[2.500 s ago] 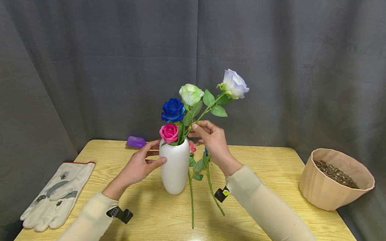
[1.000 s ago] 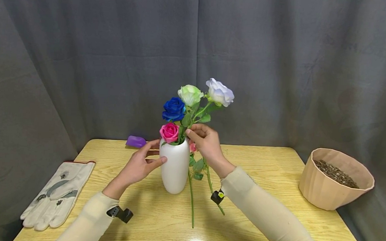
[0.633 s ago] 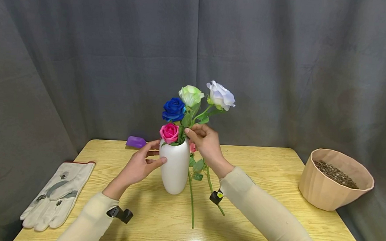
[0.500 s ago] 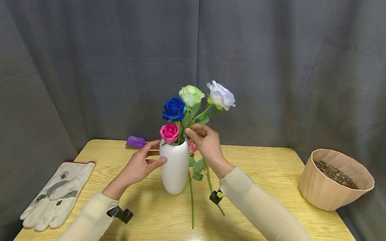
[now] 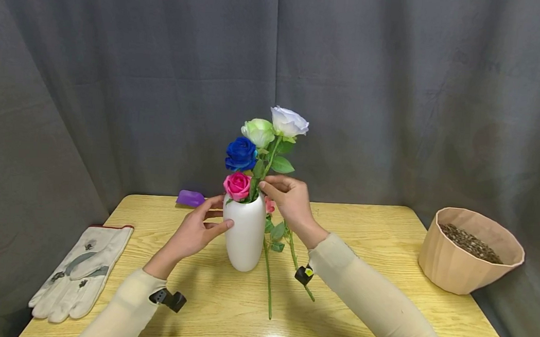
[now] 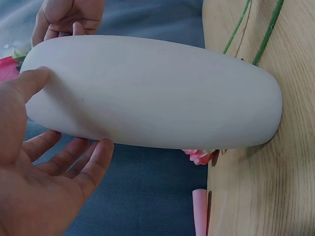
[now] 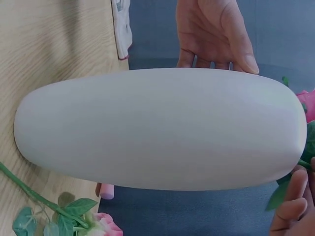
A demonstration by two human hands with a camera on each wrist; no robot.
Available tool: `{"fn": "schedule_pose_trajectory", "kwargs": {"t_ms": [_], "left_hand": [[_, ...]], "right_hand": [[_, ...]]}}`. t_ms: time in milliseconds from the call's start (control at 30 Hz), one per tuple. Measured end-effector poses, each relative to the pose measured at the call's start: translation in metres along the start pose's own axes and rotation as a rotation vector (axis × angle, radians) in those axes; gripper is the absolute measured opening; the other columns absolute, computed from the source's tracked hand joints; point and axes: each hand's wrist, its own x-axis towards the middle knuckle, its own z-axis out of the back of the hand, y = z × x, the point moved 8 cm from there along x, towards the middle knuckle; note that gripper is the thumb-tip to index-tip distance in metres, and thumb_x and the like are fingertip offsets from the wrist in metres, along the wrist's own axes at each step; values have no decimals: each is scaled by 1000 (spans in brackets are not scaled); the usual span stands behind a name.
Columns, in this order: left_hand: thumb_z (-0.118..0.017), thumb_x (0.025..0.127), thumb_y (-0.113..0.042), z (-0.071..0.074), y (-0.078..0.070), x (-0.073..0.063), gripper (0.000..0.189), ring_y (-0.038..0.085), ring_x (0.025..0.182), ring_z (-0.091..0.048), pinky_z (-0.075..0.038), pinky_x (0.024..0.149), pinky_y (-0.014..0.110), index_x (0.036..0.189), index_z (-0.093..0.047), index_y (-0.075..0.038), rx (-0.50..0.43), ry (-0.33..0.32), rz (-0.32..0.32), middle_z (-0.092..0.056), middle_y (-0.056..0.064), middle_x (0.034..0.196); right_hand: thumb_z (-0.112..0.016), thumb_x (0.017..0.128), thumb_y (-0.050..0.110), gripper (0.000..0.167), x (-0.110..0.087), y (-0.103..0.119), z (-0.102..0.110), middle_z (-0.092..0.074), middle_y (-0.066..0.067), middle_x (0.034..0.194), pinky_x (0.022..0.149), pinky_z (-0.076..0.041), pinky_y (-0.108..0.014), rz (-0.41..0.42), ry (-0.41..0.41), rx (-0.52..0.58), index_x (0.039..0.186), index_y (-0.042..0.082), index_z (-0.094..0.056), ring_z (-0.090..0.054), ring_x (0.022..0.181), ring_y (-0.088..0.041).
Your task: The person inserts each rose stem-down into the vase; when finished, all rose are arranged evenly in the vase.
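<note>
A white vase (image 5: 243, 236) stands upright on the table. My left hand (image 5: 196, 231) holds its upper left side, thumb in front and fingers behind; in the left wrist view the thumb (image 6: 34, 81) presses its wall. Out of its mouth rise a pink rose (image 5: 237, 186), a blue rose (image 5: 241, 154) and a pale green rose (image 5: 258, 132). At the rim my right hand (image 5: 293, 198) pinches the stem of a white rose (image 5: 289, 121), whose bloom is highest. In the right wrist view my right fingers (image 7: 293, 206) show beside the vase mouth; the stem's lower end is hidden.
Two cut flower stems (image 5: 267, 282) lie right of the vase, one with a coral bloom (image 5: 270, 205). A purple scoop (image 5: 190, 198) lies at the back, work gloves (image 5: 82, 273) at left. A beige planter (image 5: 450, 262) holding soil stands at right. A grey curtain (image 5: 395, 93) hangs behind.
The white rose has come down and to the left, its stem now steeper and its bloom beside the pale green one. My right hand has shifted slightly left; the left hand stays put.
</note>
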Motion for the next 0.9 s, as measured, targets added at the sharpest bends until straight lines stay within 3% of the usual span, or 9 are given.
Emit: {"fn": "schedule_pose_trajectory", "kwargs": {"t_ms": [133,333,500,667,900], "left_hand": [[-69,96,-30,0,-7,-2,67,40,128,-56,-49,104,56,152,-36,-11,-4,2,9,-50,19,145],[-68,96,-25,3,-34,-13,64,42,128,-55,-49,105,56,149,-38,-5,-6,13,15,-50,22,144],[-67,97,-25,6,-44,-17,62,42,127,-56,-50,104,54,148,-40,-4,-1,12,6,-51,21,143],[-68,96,-24,6,-38,-15,62,42,126,-57,-51,103,53,148,-40,-4,5,11,0,-52,22,142],[-68,96,-29,1,-6,-1,66,39,126,-58,-50,103,55,151,-38,-11,2,1,-8,-51,19,144]], "right_hand": [[-73,92,27,25,0,0,-2,-75,-9,106,79,-58,-31,22,28,-61,111,12,-75,-70,96,-28],[-71,93,26,20,-2,1,-5,-71,-8,95,61,-56,-29,49,62,-121,108,14,-77,-62,74,-18],[-70,94,28,20,-2,-1,-7,-72,-6,98,60,-59,-31,45,87,-164,109,16,-77,-62,75,-17],[-72,92,27,20,-2,1,-6,-71,-5,97,66,-57,-29,59,48,-161,109,17,-75,-63,80,-17],[-74,91,26,20,-2,7,-7,-70,-7,92,67,-56,-35,109,6,-104,107,14,-72,-63,75,-20]]}}
